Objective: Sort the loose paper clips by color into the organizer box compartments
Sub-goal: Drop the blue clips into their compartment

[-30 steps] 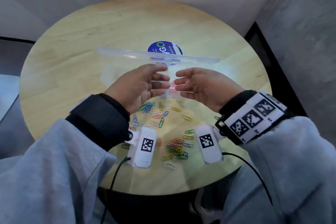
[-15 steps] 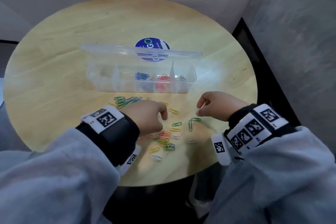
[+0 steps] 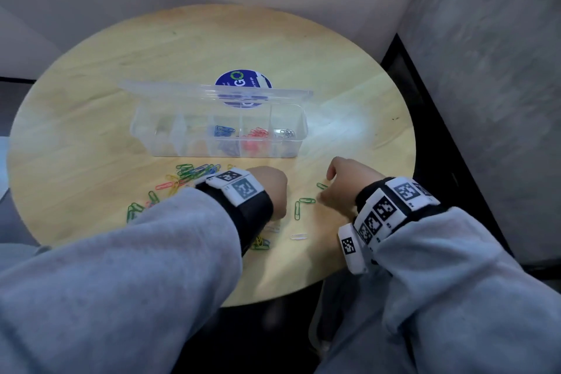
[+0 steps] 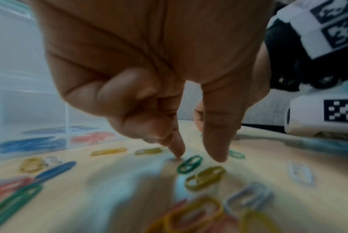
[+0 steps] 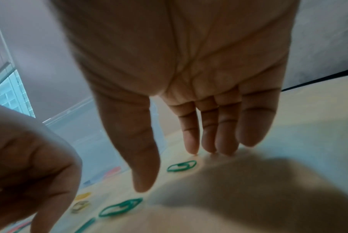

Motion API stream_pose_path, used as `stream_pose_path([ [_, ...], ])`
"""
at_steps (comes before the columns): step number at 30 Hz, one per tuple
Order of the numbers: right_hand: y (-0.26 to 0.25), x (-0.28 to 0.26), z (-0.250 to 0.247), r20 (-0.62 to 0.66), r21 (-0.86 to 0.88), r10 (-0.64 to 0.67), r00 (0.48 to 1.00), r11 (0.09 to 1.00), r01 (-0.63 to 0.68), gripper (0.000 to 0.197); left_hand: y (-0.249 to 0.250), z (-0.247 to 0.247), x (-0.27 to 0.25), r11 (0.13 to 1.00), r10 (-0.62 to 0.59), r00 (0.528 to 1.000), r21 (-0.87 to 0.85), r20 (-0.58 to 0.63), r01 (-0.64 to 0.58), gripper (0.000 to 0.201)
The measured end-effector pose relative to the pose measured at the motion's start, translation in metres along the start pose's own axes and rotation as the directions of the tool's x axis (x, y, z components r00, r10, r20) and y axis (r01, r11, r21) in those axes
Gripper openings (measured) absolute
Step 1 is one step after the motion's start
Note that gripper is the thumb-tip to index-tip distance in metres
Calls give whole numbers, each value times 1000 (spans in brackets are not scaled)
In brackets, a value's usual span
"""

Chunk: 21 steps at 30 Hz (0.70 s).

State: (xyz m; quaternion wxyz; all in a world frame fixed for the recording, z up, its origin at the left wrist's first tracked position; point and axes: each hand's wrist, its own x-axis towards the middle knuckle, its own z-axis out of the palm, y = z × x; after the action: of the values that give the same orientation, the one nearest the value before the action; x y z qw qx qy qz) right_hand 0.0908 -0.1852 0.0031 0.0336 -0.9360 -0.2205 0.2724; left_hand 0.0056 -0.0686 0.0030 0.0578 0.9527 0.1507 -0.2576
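Note:
A clear organizer box (image 3: 145, 130) stands mid-table with its lid up. It holds blue clips (image 3: 224, 130), red clips (image 3: 257, 133) and silver clips (image 3: 287, 133) in separate compartments. Loose coloured paper clips (image 3: 188, 173) lie in front of it. My left hand (image 3: 273, 188) (image 4: 197, 156) is down on the table, its index fingertip (image 4: 177, 151) touching the wood beside a green clip (image 4: 189, 164), thumb apart, holding nothing. My right hand (image 3: 329, 188) (image 5: 169, 170) has straight fingers (image 5: 209, 141), tips on the table behind another green clip (image 5: 181, 166).
The round wooden table (image 3: 349, 94) carries a blue sticker (image 3: 243, 79) behind the box. Walls close in behind and to the right. More green clips (image 3: 297, 210) and a white clip (image 3: 299, 235) lie between my wrists, near the table's front edge.
Both hands have come down from the box to the table and now reach among the loose clips. The box stays where it stood.

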Motion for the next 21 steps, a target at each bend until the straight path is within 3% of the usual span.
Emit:
stream_pose_path([
  [2, -3, 0, 1, -6, 3, -13, 1000, 1000, 13, 37, 2, 2, 5, 999, -13, 999, 52, 40, 11, 9],
  [5, -10, 1, 5, 6, -1, -35, 999, 999, 35, 39, 0, 4, 10, 998, -16, 996, 67, 84, 11, 27],
  [12, -20, 9, 9, 74, -78, -104, 992, 991, 110, 32, -8, 5, 6, 990, -49, 994, -126, 98, 61, 27],
  [15, -21, 13, 11, 113, -124, -121, 986, 983, 135, 26, -16, 6, 2, 950, -62, 996, -302, 57, 76, 9],
  [18, -21, 12, 12, 132, -139, -129, 983, 979, 147, 24, -25, 2, 0, 809, -59, 998, -586, 1, 49, 21],
  [21, -23, 8, 10, 148, -151, -144, 978, 974, 166, 24, -30, -4, 0, 531, -86, 996, -846, 1, 47, 28],
])
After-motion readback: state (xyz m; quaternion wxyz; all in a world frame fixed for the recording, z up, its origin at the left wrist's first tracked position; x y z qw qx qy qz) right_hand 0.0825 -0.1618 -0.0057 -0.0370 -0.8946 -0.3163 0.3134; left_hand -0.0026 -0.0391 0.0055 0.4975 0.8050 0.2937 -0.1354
